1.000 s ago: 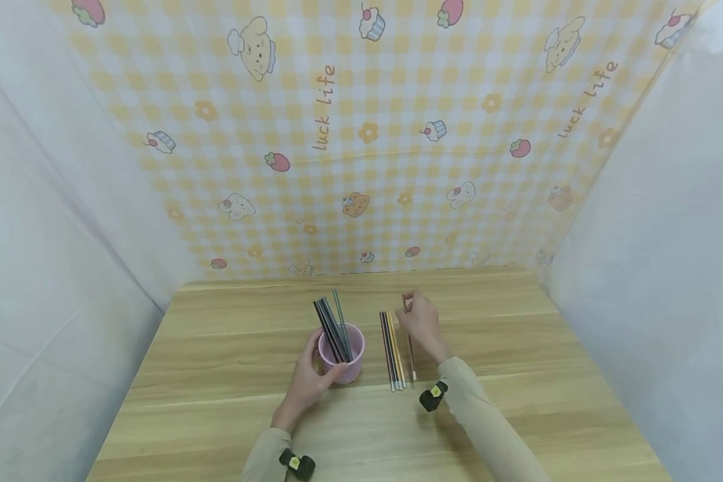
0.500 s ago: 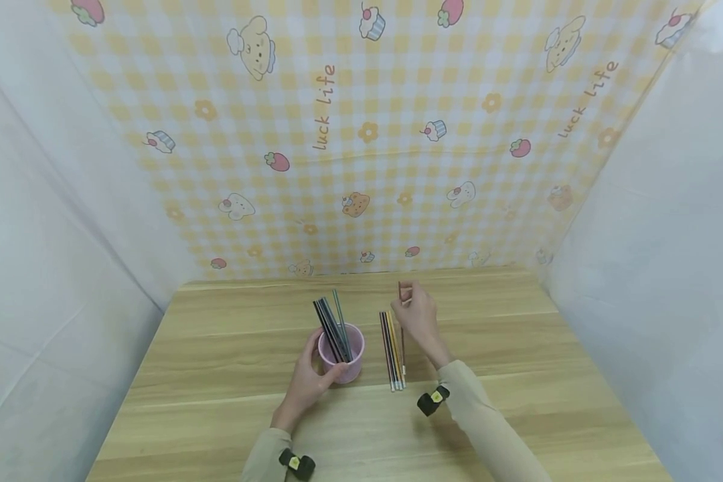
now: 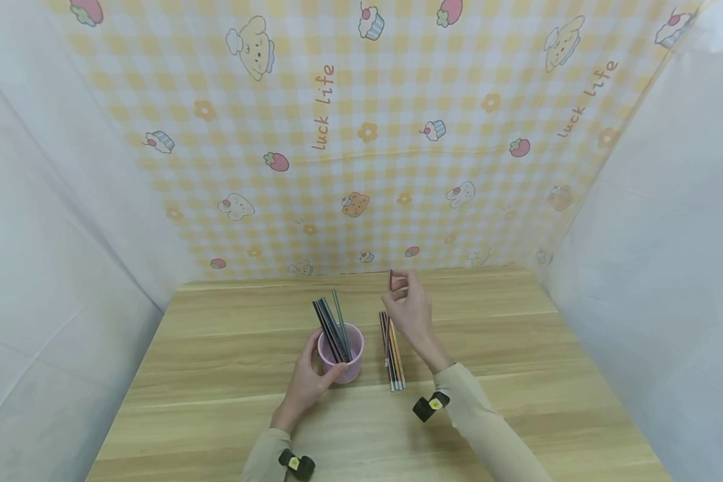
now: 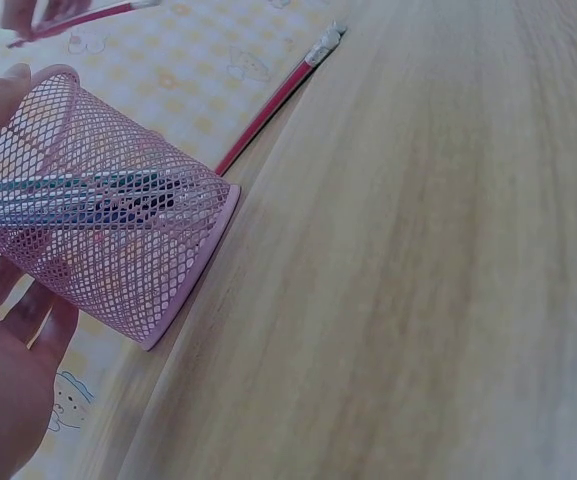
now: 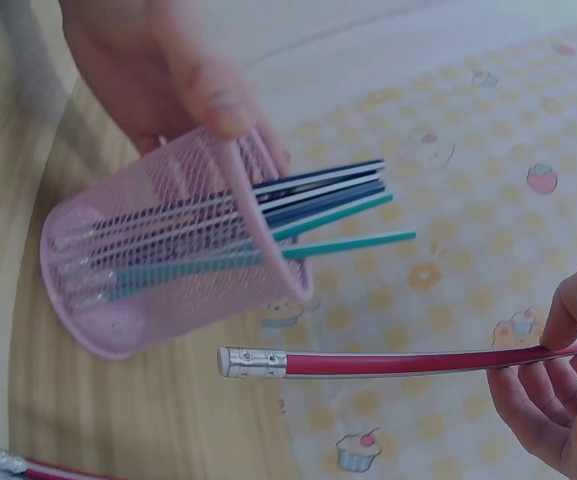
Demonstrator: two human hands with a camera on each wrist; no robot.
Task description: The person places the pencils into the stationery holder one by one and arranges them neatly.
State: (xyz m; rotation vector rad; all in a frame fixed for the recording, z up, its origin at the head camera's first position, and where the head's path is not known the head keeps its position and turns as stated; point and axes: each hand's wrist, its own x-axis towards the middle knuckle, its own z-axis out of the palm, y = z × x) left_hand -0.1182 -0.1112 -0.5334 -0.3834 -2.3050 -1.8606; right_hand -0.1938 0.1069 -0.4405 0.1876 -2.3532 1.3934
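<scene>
My left hand (image 3: 304, 385) grips a pink mesh pencil cup (image 3: 352, 371), its thumb at the rim and its fingers around the far side. The cup stands on the table with several dark blue, black and teal pencils (image 5: 318, 200) leaning in it, their eraser ends down. In my right hand (image 3: 411, 311), thumb and fingers pinch a red pencil (image 5: 398, 363) near one end. The white eraser in its silver ferrule points down and toward me. In the head view this pencil is raised and overlaps a row of pencils (image 3: 399, 365) on the table, right of the cup.
The wood-grain table (image 3: 217, 375) meets a yellow checked cloth backdrop (image 3: 397, 167) at its far edge. White sheets (image 3: 66, 268) hang on both sides. A small dark camera (image 3: 298, 464) is strapped at each wrist.
My right hand has lifted the red pencil off the table and carried it left, over the row of pencils toward the cup. My left hand stays on the cup.
</scene>
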